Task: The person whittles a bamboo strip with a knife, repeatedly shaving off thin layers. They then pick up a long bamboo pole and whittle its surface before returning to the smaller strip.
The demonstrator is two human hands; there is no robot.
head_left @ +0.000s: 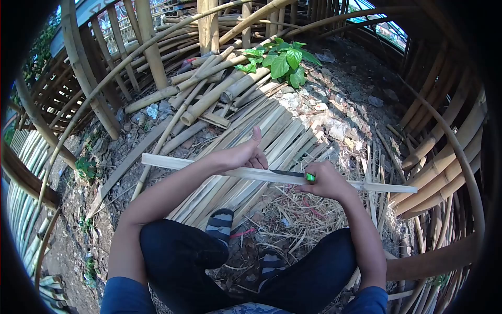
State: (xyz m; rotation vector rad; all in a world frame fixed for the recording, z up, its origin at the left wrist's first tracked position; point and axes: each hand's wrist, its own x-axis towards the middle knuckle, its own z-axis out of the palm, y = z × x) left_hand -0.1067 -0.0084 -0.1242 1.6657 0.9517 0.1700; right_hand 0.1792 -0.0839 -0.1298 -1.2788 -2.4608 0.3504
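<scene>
I list one long, pale bamboo strip (280,179), crosswise; right hand (325,180), fingers gripping green-handled, black-bladed knife (294,174) along it; left hand (242,156), fingers' hold unclear.

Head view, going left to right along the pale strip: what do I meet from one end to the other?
The strip's left end → the left hand → the dark knife blade → the green handle → the right hand → the strip's right end.
</scene>
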